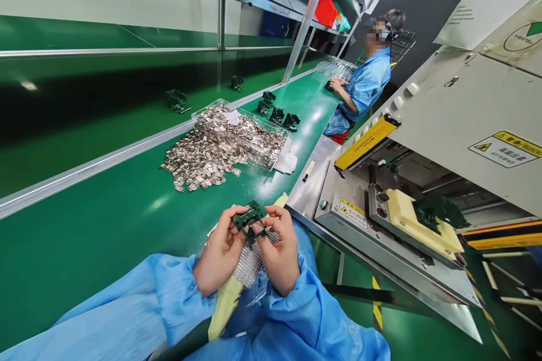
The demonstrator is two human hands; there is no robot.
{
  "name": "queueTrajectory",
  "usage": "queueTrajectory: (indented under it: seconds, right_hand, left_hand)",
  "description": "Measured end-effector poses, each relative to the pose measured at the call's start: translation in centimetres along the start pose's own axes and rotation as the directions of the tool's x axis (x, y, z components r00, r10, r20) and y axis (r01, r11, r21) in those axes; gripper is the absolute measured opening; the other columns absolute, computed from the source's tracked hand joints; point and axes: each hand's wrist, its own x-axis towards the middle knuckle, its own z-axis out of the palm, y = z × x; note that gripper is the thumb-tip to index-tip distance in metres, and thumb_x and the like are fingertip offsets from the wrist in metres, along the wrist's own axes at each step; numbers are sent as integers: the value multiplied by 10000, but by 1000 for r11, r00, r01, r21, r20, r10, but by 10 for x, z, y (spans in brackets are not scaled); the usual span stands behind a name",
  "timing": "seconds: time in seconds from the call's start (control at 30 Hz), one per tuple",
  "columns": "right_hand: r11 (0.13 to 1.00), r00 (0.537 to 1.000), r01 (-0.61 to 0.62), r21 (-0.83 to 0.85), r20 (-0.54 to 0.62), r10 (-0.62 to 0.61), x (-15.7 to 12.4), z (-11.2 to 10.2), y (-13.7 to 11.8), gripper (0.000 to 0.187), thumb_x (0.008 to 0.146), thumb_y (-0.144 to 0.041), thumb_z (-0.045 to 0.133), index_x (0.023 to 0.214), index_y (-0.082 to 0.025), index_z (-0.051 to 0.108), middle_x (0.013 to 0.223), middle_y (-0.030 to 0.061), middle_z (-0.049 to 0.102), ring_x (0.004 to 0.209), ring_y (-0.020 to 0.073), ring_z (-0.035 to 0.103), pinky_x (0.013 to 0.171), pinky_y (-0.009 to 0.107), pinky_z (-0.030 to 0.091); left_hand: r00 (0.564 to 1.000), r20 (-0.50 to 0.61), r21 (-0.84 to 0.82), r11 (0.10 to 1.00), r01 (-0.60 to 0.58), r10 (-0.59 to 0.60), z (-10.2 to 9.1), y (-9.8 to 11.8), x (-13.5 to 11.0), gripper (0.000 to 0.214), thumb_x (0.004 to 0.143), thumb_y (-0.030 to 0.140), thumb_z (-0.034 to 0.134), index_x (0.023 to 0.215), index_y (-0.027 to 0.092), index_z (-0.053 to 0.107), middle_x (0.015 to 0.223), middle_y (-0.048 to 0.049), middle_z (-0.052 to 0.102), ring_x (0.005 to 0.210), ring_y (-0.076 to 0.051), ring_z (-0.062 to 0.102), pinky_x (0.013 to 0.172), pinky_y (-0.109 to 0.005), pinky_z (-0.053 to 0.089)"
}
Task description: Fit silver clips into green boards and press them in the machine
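Note:
Both my hands hold one small dark green plastic frame part (250, 221) close in front of me, above the near edge of the green bench (105, 225). My left hand (220, 251) pinches its left side, fingers closed on it. My right hand (279, 248) grips its right side, fingers curled around it. Under my hands lies a flat strip of small shiny metal pieces (249, 265). Both arms wear light blue sleeves.
A heap of small silver metal parts (220, 146) spills from a clear tray (203, 110) on the bench. Several dark green parts (277, 114) stand farther along. A grey press machine (444, 141) with a cream fixture (417, 225) sits at my right. Another person in blue (364, 90) works at the far end.

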Motion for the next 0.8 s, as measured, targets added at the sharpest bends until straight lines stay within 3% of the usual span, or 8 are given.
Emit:
queueTrajectory:
  seconds: [0.17, 0.27, 0.4, 0.5, 0.57, 0.67, 0.8]
  right_hand:
    - [994, 998, 63, -94, -22, -66, -2, 6, 0, 68, 832, -167, 581, 833, -201, 640, 1106, 98, 521, 1069, 242, 500, 914, 421, 411]
    - [997, 998, 38, -73, -41, -41, -2, 8, 0, 62, 826, -175, 577, 816, -203, 631, 1090, 100, 531, 1060, 244, 506, 914, 426, 414]
    - [986, 990, -133, 102, -24, 136, -1, 12, 2, 95, 783, -245, 629, 724, -195, 575, 1100, 99, 538, 1007, 229, 538, 817, 363, 460]
    - [919, 963, -256, 300, -2, 269, -1, 13, 4, 224, 742, -334, 682, 731, -200, 504, 1109, 91, 548, 907, 196, 569, 659, 284, 477]
    - [859, 952, -288, 423, 31, 304, -2, 9, 5, 274, 723, -361, 701, 769, -208, 478, 1098, 76, 562, 898, 184, 578, 645, 266, 484]
    - [855, 963, -271, 442, 109, 248, -3, -8, 6, 308, 731, -320, 695, 971, -210, 537, 1120, 76, 581, 964, 188, 577, 680, 262, 491]
    - [958, 968, -40, 285, 249, -34, -6, -48, -2, 713, 682, -290, 775, 1320, -231, 462, 1312, 98, 523, 1176, 233, 503, 867, 320, 466]
  left_hand:
    - [1000, -1, 26, 1000, 2, -2, -1, 0, -1, 363, 844, 243, 525, 1199, 202, 462, 1075, -62, 588, 928, -166, 606, 799, -260, 501]
    - [1000, 2, 56, 998, 4, -5, -3, -2, -2, 373, 842, 242, 525, 1209, 209, 469, 1101, -66, 584, 934, -169, 603, 793, -254, 497]
    - [1000, 21, 59, 998, 3, -4, -4, -3, -3, 371, 836, 271, 542, 1196, 206, 481, 1073, -63, 585, 847, -155, 599, 722, -238, 498]
    - [999, 50, 37, 999, 0, -2, -3, 0, -2, 373, 821, 300, 574, 1171, 199, 495, 1065, -67, 587, 849, -165, 604, 725, -250, 504]
    - [996, 93, 22, 1000, 1, -3, -4, 4, -1, 379, 826, 311, 577, 1178, 207, 483, 1077, -68, 588, 879, -173, 608, 755, -265, 510]
    - [991, 128, 42, 998, 38, -44, -8, 13, 1, 413, 818, 347, 593, 1188, 213, 465, 1034, -64, 612, 877, -185, 617, 753, -273, 521]
    - [979, 172, 215, 974, 71, -110, -11, 30, 0, 464, 762, 398, 647, 1172, 216, 529, 978, -68, 641, 833, -213, 627, 699, -272, 532]
